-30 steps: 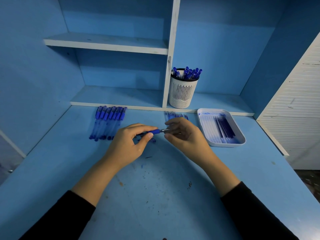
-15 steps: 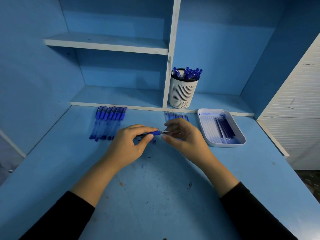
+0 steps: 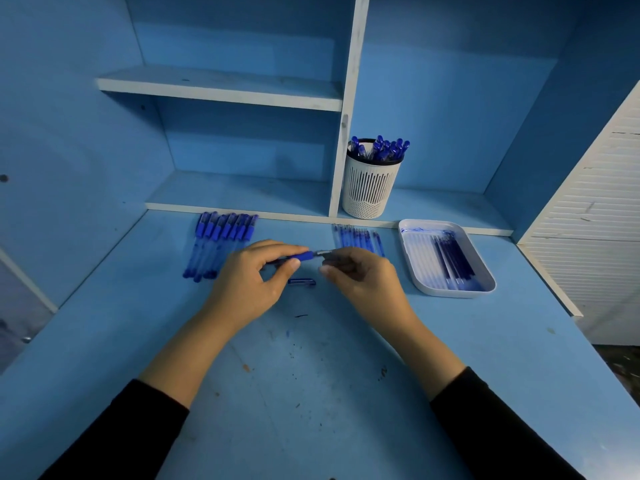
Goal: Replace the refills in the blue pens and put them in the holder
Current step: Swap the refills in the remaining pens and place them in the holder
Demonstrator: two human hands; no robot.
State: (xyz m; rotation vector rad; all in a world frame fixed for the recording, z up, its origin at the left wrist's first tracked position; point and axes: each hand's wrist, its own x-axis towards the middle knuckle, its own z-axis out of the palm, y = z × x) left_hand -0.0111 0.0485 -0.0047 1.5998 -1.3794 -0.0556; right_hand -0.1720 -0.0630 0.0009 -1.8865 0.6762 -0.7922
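My left hand (image 3: 249,282) grips a blue pen (image 3: 302,256) by its barrel, held level above the desk. The fingertips of my right hand (image 3: 360,275) pinch the pen's metal tip end. A blue pen cap (image 3: 302,282) lies on the desk just below the pen. A row of several capped blue pens (image 3: 221,244) lies at the back left. Several loose refills (image 3: 358,237) lie behind my right hand. The white slotted holder (image 3: 369,188) on the low shelf holds several blue pens.
A white tray (image 3: 412,251) with several refills sits at the right of the desk. A white shelf divider (image 3: 346,133) stands just left of the holder. A white slatted panel (image 3: 595,230) borders the desk at right. Ink marks dot the blue desk (image 3: 311,375).
My right hand has shifted slightly at the pen's tip while my left hand keeps the barrel steady. The cap on the desk is now more plainly visible.
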